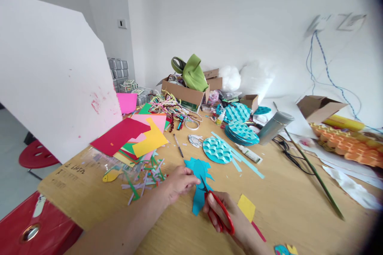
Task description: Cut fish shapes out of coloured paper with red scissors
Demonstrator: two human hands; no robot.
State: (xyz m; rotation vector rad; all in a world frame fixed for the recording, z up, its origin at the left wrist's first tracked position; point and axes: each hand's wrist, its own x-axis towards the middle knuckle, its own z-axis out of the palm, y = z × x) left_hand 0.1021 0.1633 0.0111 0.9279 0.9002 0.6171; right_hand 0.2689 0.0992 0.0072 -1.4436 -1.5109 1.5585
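Near the middle of the wooden table, my left hand pinches the left side of a blue paper piece with jagged edges. Red-handled scissors are in my right hand, their blades pointing up and left over the blue paper. A strip of the same blue hangs down between my hands. To the right of my right hand lies a yellow paper piece, with a thin dark pink strip beside it.
Coloured sheets and paper scraps lie left. Behind my hands are a pen, a fish drawing, a blue patterned disc and a glue bottle. A green stick lies right; a box stands at the back.
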